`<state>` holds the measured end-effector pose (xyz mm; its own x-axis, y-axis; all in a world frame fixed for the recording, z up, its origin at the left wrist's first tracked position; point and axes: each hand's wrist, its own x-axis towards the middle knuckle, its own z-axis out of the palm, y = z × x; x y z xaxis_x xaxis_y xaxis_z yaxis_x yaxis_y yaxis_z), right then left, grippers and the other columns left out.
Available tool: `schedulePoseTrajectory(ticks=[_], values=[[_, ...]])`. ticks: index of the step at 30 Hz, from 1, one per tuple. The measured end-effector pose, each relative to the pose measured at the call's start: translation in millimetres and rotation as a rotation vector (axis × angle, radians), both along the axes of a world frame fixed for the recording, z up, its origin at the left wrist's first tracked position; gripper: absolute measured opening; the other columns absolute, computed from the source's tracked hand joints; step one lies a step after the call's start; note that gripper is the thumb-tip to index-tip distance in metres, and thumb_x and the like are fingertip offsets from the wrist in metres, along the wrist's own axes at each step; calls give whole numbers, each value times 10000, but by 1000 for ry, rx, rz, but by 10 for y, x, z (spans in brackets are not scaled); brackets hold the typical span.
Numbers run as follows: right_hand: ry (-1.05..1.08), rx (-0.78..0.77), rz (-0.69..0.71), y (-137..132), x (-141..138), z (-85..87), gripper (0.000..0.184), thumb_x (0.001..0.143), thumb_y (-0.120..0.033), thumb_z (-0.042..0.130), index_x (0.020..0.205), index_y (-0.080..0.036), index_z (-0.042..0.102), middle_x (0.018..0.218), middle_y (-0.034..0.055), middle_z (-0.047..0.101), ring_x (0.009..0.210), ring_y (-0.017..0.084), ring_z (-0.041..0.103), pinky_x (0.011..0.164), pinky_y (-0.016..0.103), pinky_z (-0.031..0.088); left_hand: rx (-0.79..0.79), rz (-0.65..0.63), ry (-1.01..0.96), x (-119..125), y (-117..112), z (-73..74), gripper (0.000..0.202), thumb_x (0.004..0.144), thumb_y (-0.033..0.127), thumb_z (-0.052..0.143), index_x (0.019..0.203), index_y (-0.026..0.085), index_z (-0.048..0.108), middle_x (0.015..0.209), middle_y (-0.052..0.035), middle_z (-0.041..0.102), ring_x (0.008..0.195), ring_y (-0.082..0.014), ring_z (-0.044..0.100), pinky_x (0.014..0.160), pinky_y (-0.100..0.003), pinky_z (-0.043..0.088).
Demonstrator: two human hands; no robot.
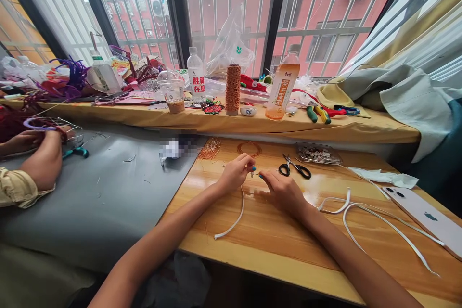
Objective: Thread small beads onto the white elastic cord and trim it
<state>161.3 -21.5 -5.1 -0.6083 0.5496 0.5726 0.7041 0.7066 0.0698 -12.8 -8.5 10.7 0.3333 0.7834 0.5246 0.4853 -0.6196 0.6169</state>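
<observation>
My left hand is closed in a pinch above the wooden table. A flat white cord hangs from under it and curves down onto the table top. Close beside it, my right hand is also pinched, fingertips pointing left. Something thin and short spans the gap between the two sets of fingertips, too small to name. Blue shows at the fingertips of both hands. Black-handled scissors lie partly spread just beyond my right hand. Behind the hands lie a coil of copper-coloured wire and a pile of short cut wires.
More white cords and a phone lie to the right. A clear tray of small pieces stands at the back. The ledge holds a wire spool, bottles and pliers. At far left a co-worker's hands handle purple material.
</observation>
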Motion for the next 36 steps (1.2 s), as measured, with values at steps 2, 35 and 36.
schedulePoseTrajectory(ticks=[2, 35, 36], values=[[29, -125, 38, 12, 6, 0, 249, 827, -160, 326, 919, -166, 557, 819, 69, 637, 715, 151, 580, 603, 240, 423, -11, -9, 30, -1, 9, -19, 118, 763, 121, 391, 757, 169, 498, 765, -6, 496, 690, -101, 457, 618, -201, 351], [466, -608, -142, 52, 25, 156, 301, 778, -410, 423, 803, -157, 584, 726, 38, 614, 639, 140, 532, 571, 237, 373, -563, -228, -382, -21, 130, -27, 222, 661, 298, 563, 777, 107, 559, 712, -15, 553, 664, -92, 474, 653, -214, 361], [505, -672, -112, 34, 5, 186, 306, 757, -424, 448, 789, -155, 589, 703, 29, 608, 617, 133, 521, 554, 231, 366, -533, -220, -379, -12, 119, -22, 211, 671, 288, 554, 785, 110, 554, 719, -16, 553, 675, -94, 477, 661, -216, 364]])
